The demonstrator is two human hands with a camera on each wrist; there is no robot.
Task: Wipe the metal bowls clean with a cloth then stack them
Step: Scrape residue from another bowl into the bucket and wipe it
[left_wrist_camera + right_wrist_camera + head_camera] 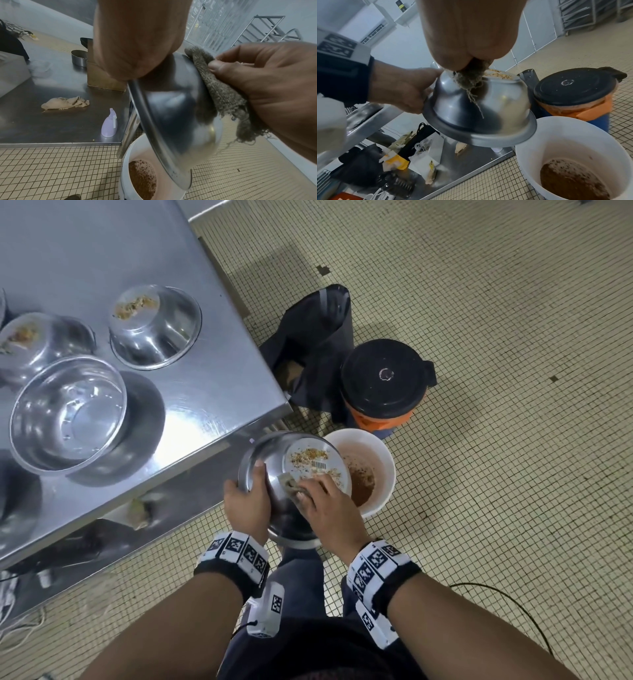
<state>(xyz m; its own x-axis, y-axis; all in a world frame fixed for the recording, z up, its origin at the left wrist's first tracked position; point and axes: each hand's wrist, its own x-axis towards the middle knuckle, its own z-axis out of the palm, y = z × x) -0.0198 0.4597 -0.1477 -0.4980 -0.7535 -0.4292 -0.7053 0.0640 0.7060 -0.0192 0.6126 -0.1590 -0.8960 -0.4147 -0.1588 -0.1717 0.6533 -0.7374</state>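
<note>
Metal bowl [274, 470] held upside down and tilted over a white bucket [378, 453], crumbs on its base. Left hand [248, 498] grips its rim. Right hand [322, 498] pinches a grey cloth [221, 92] against the bowl's side near the base. Left of the hands, three more bowls [68, 412] sit on the steel table [191, 392].

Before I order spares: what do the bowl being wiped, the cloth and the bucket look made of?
Bowl: apparently stainless steel, shiny, mirroring the room. Cloth: looped, terry-like fabric, grey-brown, with frayed threads. Bucket: probably plastic, white, smooth, matte wall.
</note>
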